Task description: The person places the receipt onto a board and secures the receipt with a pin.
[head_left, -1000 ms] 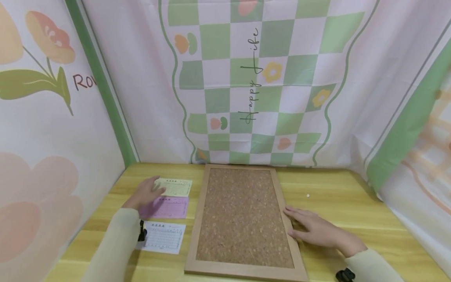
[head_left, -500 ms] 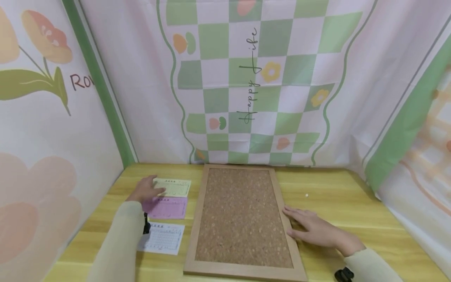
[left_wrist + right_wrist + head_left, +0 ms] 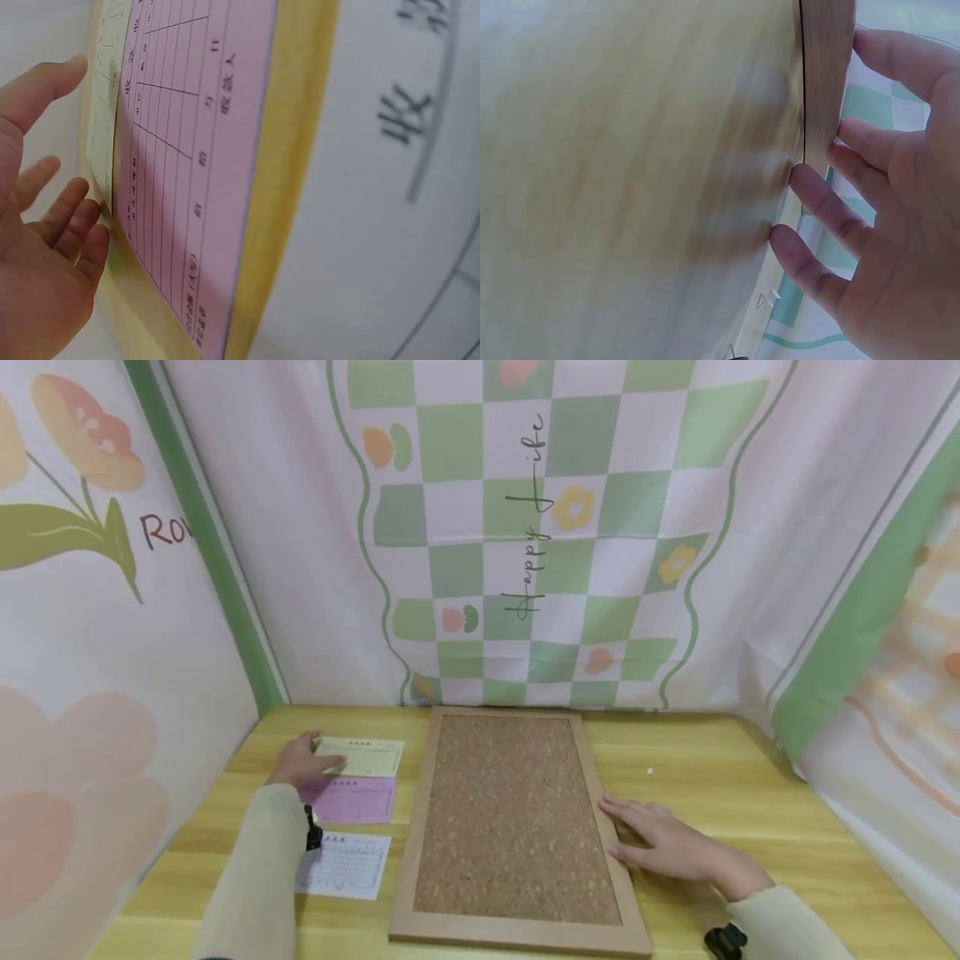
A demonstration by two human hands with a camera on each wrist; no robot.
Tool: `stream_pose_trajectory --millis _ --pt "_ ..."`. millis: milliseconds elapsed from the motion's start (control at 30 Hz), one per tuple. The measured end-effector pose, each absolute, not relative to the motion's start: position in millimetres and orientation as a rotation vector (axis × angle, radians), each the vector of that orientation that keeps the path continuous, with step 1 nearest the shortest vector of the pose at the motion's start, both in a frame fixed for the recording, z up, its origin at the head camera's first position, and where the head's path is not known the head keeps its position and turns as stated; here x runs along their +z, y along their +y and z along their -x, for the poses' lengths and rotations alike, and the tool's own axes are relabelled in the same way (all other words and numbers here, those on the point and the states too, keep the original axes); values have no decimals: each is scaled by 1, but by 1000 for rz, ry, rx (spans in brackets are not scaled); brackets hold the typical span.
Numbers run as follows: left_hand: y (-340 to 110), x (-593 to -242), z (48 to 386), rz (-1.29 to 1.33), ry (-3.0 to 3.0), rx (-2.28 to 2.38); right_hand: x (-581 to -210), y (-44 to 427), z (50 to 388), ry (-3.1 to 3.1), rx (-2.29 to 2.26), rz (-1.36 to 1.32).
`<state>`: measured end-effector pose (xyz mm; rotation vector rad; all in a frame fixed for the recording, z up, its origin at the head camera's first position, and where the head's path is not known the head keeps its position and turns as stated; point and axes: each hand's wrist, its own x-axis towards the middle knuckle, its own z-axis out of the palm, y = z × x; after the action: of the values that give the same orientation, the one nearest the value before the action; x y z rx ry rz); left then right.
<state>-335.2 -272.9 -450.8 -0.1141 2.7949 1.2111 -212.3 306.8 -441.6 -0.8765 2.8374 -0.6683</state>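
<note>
My left hand (image 3: 303, 760) is at the left end of a pale yellow printed slip (image 3: 372, 757), its thumb spread from the loosely bent fingers (image 3: 66, 206). Whether it touches the slip I cannot tell. A pink slip (image 3: 363, 802) lies just nearer, partly under the wrist, and a white slip (image 3: 352, 867) nearer still, its left end hidden by the sleeve. My right hand (image 3: 667, 839) rests with extended fingertips against the right side of a wood-framed cork board (image 3: 517, 818). In the right wrist view, several of its fingers touch the frame (image 3: 827, 75).
A small white-headed pin (image 3: 650, 771) lies on the wooden table (image 3: 720, 777) right of the board. In the right wrist view, a dark object with a thin needle (image 3: 735, 355) shows at the bottom edge. A checked curtain (image 3: 525, 568) hangs behind the board.
My left forearm has swung slightly to the right, while the hand stays by the yellow slip. My right hand keeps its place on the frame. The head view has shifted a little.
</note>
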Motion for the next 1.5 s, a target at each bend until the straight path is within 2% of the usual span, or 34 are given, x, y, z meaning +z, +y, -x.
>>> stream_pose_trajectory --millis 333,567,967,1500 --pt "-283 -450 340 256 2761 1038 -438 304 213 2825 -689 890" --pt "-274 -444 332 309 2790 1021 -438 302 211 2849 -698 903" --pt "-259 -438 323 317 2815 1031 -439 304 207 2898 -675 947" --pt "-261 -445 335 289 2732 1110 -437 301 206 2838 -724 866"
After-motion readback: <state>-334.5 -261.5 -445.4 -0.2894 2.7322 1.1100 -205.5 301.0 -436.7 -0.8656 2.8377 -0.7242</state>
